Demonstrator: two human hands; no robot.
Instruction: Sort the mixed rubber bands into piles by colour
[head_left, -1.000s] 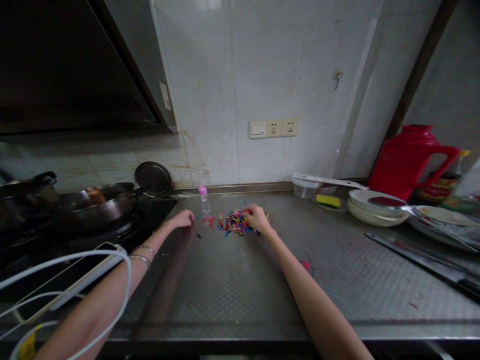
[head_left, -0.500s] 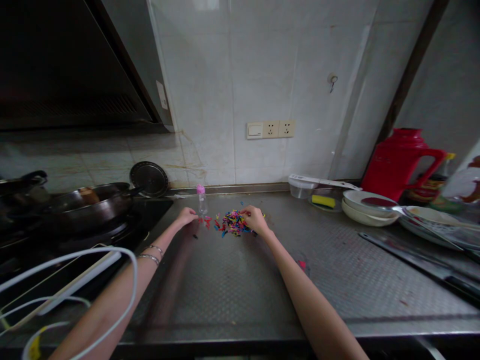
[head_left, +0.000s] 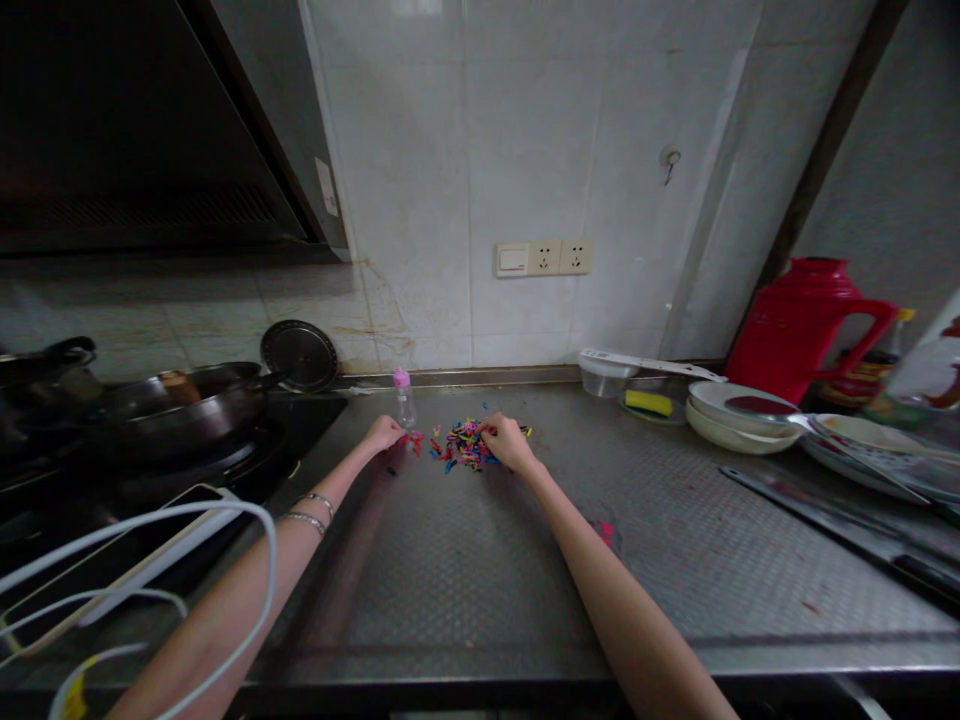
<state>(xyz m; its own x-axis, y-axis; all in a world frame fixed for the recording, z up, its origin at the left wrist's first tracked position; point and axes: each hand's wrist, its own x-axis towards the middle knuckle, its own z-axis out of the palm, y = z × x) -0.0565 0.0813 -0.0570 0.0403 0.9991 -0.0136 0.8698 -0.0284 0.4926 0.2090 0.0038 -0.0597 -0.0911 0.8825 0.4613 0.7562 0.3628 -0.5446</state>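
Observation:
A pile of small multicoloured pieces [head_left: 466,447], too small to name for certain, lies on the metal counter [head_left: 450,580]. My right hand [head_left: 506,442] is at the pile's right side, fingers closed together and touching it; what they pinch is hidden. Left of the pile is a small group of red pieces [head_left: 414,441]. Beside these, my left hand [head_left: 384,433] is closed with fingertips together, and I cannot make out what is in them. A small clear bottle with a pink cap [head_left: 403,382] stands just behind the red pieces.
On the left are a stove with a pan [head_left: 210,405] and a white cable [head_left: 270,570] near my left arm. A yellow sponge [head_left: 648,403], stacked bowls [head_left: 739,430], a red thermos jug [head_left: 795,325] and a long knife [head_left: 817,520] lie right. A pink packet [head_left: 604,533] sits near my right forearm.
My left hand has shifted slightly right, closer to the red pieces. My right hand stays at the pile, its fingers a little changed in position. The view has shifted slightly.

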